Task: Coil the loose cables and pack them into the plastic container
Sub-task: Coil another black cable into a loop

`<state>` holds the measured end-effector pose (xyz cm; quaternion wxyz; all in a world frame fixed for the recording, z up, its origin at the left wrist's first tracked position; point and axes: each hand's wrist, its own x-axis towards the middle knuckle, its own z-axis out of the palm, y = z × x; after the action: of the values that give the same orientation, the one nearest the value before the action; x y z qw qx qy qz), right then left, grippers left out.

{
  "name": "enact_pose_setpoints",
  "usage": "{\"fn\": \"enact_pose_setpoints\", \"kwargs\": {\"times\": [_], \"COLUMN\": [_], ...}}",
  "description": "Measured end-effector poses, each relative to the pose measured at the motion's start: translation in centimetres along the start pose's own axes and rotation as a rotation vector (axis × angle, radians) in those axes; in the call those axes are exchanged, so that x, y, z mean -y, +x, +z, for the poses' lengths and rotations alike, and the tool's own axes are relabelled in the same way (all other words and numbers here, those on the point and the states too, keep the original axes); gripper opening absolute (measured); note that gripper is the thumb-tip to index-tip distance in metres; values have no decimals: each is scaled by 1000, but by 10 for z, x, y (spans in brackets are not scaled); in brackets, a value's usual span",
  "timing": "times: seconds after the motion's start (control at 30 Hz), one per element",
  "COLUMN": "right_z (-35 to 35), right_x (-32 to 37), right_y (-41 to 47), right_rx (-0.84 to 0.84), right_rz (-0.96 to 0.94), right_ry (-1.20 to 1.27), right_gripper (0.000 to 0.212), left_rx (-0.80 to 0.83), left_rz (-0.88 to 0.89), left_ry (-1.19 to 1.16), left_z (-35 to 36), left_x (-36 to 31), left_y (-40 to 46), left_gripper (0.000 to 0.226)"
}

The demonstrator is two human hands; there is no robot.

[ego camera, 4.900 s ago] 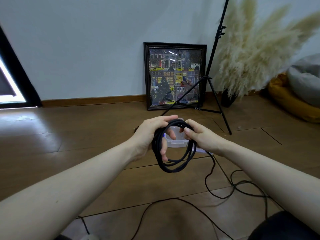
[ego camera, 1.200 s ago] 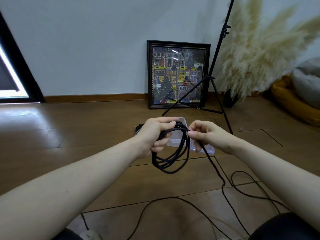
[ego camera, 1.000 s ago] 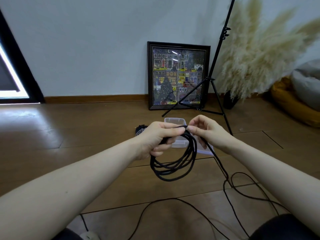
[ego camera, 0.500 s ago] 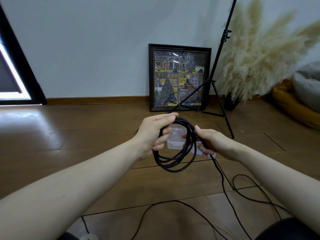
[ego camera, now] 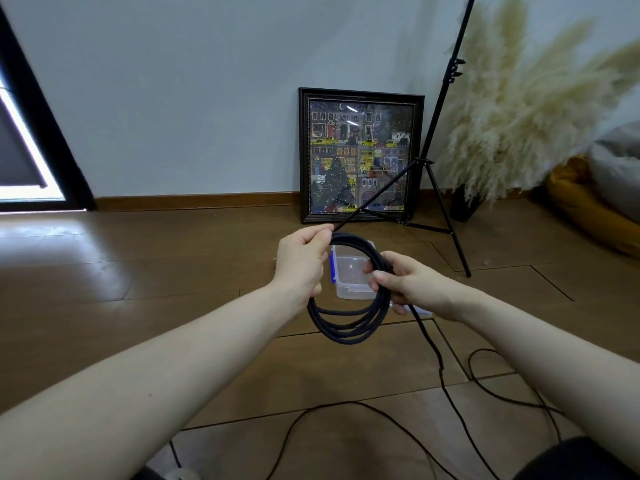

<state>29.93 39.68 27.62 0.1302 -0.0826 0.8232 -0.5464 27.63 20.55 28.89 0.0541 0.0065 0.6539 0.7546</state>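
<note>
A black cable (ego camera: pixel 346 327) hangs in several loops in front of me. My left hand (ego camera: pixel 299 263) pinches the top of the coil. My right hand (ego camera: pixel 403 282) grips the coil's right side, and the loose end runs from it down onto the floor (ego camera: pixel 446 386). Behind the coil a clear plastic container (ego camera: pixel 349 275) with a blue clip sits open on the wooden floor. Its lid is partly hidden under my right hand.
More loose black cable (ego camera: pixel 498 393) snakes over the floor at the lower right and bottom. A black light stand (ego camera: pixel 429 161), a framed picture (ego camera: pixel 360 154) and pampas grass (ego camera: pixel 519 109) stand at the wall. Cushions (ego camera: pixel 595 206) lie far right.
My right hand has laid more loops onto the coil and has now dropped from the top to its right side. The trail of cable on the floor has grown shorter.
</note>
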Motion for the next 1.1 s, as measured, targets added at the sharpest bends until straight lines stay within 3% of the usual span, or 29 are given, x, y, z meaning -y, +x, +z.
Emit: {"fn": "enact_pose_setpoints", "kwargs": {"times": [0.07, 0.23, 0.47, 0.83, 1.03, 1.1], "right_z": [2, -1, -3, -5, -3, -4], "right_x": [3, 6, 5, 7, 5, 5], "right_y": [0, -1, -5, -2, -4, -5], "right_rx": [-20, -155, -205, -147, -168, -164], "right_rz": [-16, -3, 11, -42, -45, -52], "right_ry": [-27, -38, 74, 16, -98, -164], "right_gripper": [14, 17, 19, 28, 24, 34], "left_rx": [-27, 118, 291, 176, 225, 238], "left_rz": [-4, 61, 222, 269, 269, 269], "left_ry": [18, -38, 163, 235, 219, 207], "left_z": [1, -1, -3, -10, -8, -6], "left_x": [-2, 0, 4, 7, 7, 7], "left_y": [2, 8, -3, -3, -7, -8], "left_gripper": [25, 24, 29, 26, 17, 20]}}
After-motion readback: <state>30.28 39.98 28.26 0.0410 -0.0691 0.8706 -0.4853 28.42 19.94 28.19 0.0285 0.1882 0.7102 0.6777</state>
